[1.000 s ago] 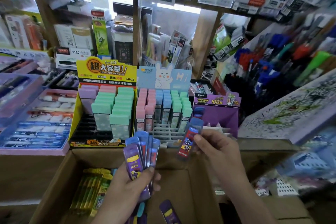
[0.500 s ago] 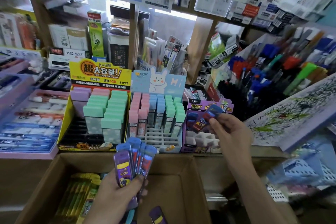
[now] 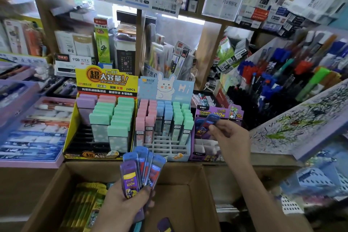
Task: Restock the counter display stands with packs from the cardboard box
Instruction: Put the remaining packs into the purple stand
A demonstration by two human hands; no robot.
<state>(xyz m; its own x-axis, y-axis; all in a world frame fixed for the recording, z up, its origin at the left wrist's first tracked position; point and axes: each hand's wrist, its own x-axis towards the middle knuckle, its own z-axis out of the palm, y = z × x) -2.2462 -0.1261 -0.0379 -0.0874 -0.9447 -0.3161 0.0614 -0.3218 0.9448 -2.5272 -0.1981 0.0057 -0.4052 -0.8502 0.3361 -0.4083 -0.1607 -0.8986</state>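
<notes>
**A:** What crowds the purple stand?

**B:** Just to its left is the bunny stand. Pink, blue and green packs fill that one's back rows, and bare grid shows in front. Further left stands the yellow stand, with wide mint and lilac cases. To the purple stand's right a scribbled test sheet slopes upward, with a rack of pens behind it. In front of and below the purple stand is the open cardboard box.

**A:** Any writing you can read?

**B:** The purple stand's header says "ULTRAMAN" and "100". The yellow stand says "2B/0.5MM", "MPR-2086" and "24PCS", and the bunny card says "Hi". Up and to the left, a white carton reads "1120".

**A:** And the packs?

**B:** The right hand pinches one blue pack by its upper end, between thumb and fingertips. The pack is tilted, with its lower end over the purple stand's back rows, just under the header. I cannot tell whether it touches a slot. The stand's front slots show white dividers.

The left hand is in front and to the left of the purple stand, over the box. It grips a fan of packs by their lower ends, with the thumb across the front purple one, marked "100". Yellow-green packs lie in the box's left side.
</notes>
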